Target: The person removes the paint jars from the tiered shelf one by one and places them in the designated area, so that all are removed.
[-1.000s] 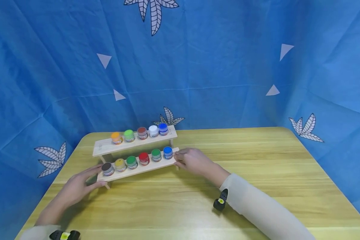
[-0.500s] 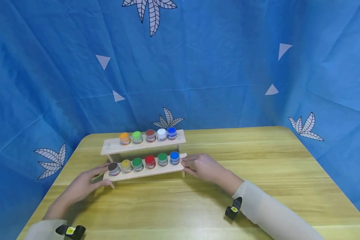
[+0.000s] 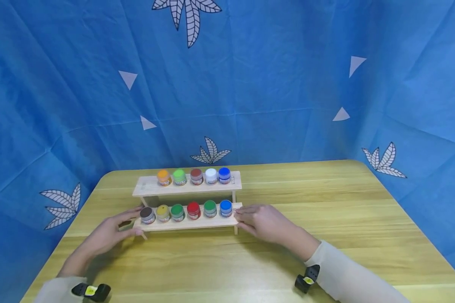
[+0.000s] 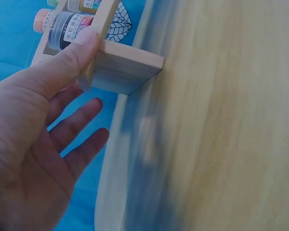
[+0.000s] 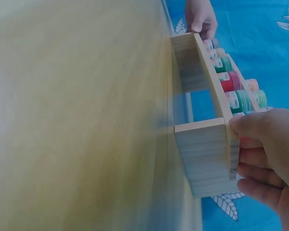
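The left hand (image 3: 105, 234) and right hand (image 3: 267, 223) pinch a shelf (image 3: 191, 224); yellow wood table (image 3: 212, 265) below their fingers, blue cloth (image 3: 246, 84) beyond.

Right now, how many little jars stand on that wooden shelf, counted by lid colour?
Dark green jars: 2
Blue jars: 2
Light green jar: 1
Reddish-brown jar: 1
Very dark brown jar: 1
Orange jar: 1
Yellow jar: 1
Red jar: 1
White jar: 1
Total on the wooden shelf: 11
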Demonstrator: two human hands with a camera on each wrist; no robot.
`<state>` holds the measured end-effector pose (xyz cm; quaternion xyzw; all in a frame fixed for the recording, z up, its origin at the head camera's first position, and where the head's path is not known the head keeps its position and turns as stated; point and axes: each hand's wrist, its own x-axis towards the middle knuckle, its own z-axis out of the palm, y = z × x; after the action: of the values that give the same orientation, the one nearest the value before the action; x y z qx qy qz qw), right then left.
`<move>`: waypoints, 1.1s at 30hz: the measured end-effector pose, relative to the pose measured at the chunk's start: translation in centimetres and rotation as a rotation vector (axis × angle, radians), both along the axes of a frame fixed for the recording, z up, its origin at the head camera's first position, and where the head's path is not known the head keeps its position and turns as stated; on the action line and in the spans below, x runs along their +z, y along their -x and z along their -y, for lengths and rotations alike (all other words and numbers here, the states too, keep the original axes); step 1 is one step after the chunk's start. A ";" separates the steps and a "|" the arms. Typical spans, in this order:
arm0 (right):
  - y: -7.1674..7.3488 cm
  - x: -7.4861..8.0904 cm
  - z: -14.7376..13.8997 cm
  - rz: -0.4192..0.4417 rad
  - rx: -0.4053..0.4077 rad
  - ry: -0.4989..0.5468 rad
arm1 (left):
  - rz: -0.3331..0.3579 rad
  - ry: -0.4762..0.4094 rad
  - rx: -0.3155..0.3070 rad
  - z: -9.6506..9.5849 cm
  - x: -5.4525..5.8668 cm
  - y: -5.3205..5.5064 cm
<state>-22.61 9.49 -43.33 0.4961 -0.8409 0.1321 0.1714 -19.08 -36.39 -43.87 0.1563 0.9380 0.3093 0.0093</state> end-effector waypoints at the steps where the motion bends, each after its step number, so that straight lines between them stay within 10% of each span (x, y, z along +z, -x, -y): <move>1: -0.2 0.0 -0.1 0.002 -0.003 0.007 | 0.003 -0.002 -0.001 0.0 0.0 0.0; 7: -0.7 -0.3 -0.2 0.018 -0.020 0.021 | -0.024 -0.046 0.053 0.2 1.0 -0.2; 21: -0.7 -0.5 0.0 -0.007 -0.047 0.039 | -0.447 -0.074 0.229 -2.6 4.3 1.2; 33: -0.8 -1.0 -0.1 0.005 -0.064 0.079 | -0.246 0.162 0.053 -4.4 4.9 3.5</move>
<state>-21.78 9.62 -44.30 0.4615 -0.8508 0.1609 0.1930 -22.59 -31.94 -38.97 0.1668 0.9578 0.2111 -0.1012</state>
